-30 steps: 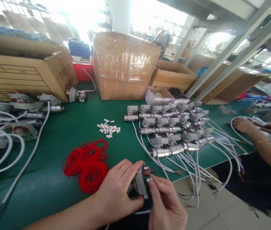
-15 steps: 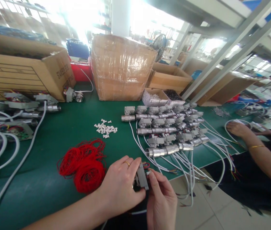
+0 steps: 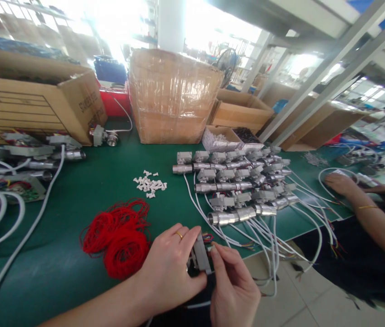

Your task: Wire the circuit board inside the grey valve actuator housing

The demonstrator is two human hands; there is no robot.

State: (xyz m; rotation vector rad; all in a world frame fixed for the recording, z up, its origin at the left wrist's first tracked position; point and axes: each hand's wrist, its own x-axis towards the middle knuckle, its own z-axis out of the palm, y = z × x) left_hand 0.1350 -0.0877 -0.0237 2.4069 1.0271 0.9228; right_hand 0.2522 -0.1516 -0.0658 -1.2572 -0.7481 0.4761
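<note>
My left hand (image 3: 170, 268) is wrapped round a grey plastic housing (image 3: 202, 254), held tilted near the table's front edge. Coloured wires (image 3: 208, 237) show at the housing's open side. Thumb and forefinger of my right hand (image 3: 229, 277) are pinched together against that side, on a small white piece mostly hidden by the fingertips. Left of my hands lie two bundles of red string (image 3: 126, 252). Beyond them is a loose pile of small white plastic pieces (image 3: 150, 184). Rows of metal pipe fittings with grey housings (image 3: 236, 211) and white cables lie to the right.
A large taped carton (image 3: 175, 97) stands at the back, beside small boxes of white and dark parts (image 3: 219, 138). More cabled units (image 3: 25, 186) are on the left by an open carton (image 3: 35, 102). At the right, a co-worker's hand (image 3: 342, 184) handles a white cable.
My right hand has shifted slightly right and its fingertips have turned against the housing. Less of the white piece shows now. My left hand keeps its hold.
</note>
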